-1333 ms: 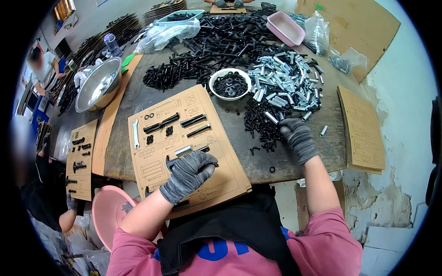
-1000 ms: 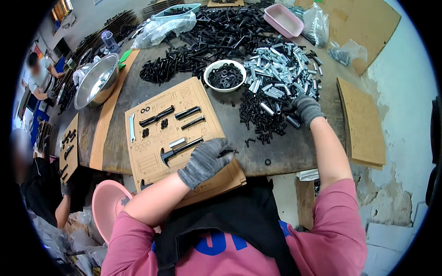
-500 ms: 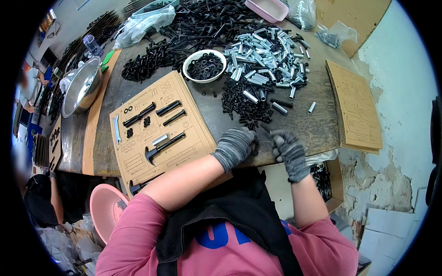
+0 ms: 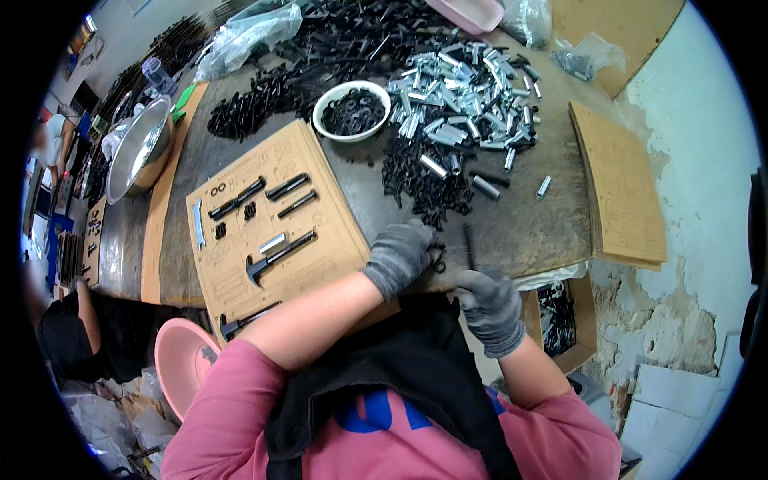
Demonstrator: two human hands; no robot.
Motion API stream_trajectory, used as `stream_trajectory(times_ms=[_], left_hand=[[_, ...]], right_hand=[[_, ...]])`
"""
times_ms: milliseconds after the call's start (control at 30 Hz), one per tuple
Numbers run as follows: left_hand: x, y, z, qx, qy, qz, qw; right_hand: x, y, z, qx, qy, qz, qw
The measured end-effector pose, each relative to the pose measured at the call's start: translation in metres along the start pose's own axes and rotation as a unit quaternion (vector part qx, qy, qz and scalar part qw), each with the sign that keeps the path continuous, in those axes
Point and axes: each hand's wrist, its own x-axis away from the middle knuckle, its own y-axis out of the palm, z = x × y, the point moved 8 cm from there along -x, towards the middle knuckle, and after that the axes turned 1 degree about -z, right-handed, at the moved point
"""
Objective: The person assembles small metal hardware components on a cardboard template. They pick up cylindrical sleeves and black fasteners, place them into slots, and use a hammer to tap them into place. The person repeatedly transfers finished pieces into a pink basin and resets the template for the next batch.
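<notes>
Both hands now drawn back to near table edge. Left hand (image 4: 400, 254), fingers curled on small black parts (image 4: 437, 260); right hand (image 4: 488, 304) pinches thin black rod (image 4: 468, 244). Dark table (image 4: 520, 228): cardboard template (image 4: 272, 220), white bowl (image 4: 350, 110), silver tubes (image 4: 460, 88). Cracked wall (image 4: 688, 176) right.

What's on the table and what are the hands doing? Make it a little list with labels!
Left hand: grey-gloved left hand resting at the table's near edge, by small black parts
Right hand: grey-gloved right hand pinching a thin black rod
Board: cardboard template with parts laid in outlines
Bowl: white bowl of black rings
Piles: silver tubes, black screws
</notes>
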Motion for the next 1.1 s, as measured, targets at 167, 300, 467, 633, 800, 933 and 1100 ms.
stream_trajectory(times_ms=[167, 300, 467, 633, 800, 933, 1100], left_hand=[[0.002, 0.003, 0.003, 0.000, -0.003, -0.036, 0.999], [0.001, 0.004, -0.002, -0.012, -0.010, -0.034, 0.999], [0.004, 0.004, -0.003, -0.023, -0.018, -0.030, 0.999], [0.006, 0.007, -0.003, 0.025, -0.005, -0.014, 1.000], [-0.002, -0.001, 0.002, -0.003, 0.009, -0.020, 1.000], [0.003, 0.000, 0.001, 0.007, 0.006, -0.011, 1.000], [0.007, 0.002, 0.001, 0.000, 0.020, 0.001, 1.000]], right_hand=[[0.010, 0.015, 0.021, 0.048, -0.028, -0.008, 0.998], [0.010, 0.004, -0.001, 0.073, -0.049, 0.007, 0.996], [0.014, 0.018, 0.009, 0.051, 0.019, -0.039, 0.998], [0.023, 0.001, 0.006, -0.003, 0.050, -0.004, 0.999], [0.021, 0.017, 0.014, 0.055, 0.066, -0.030, 0.996], [0.010, 0.013, 0.029, 0.027, 0.097, -0.028, 0.995], [0.016, 0.012, 0.021, 0.001, 0.056, -0.002, 0.998]])
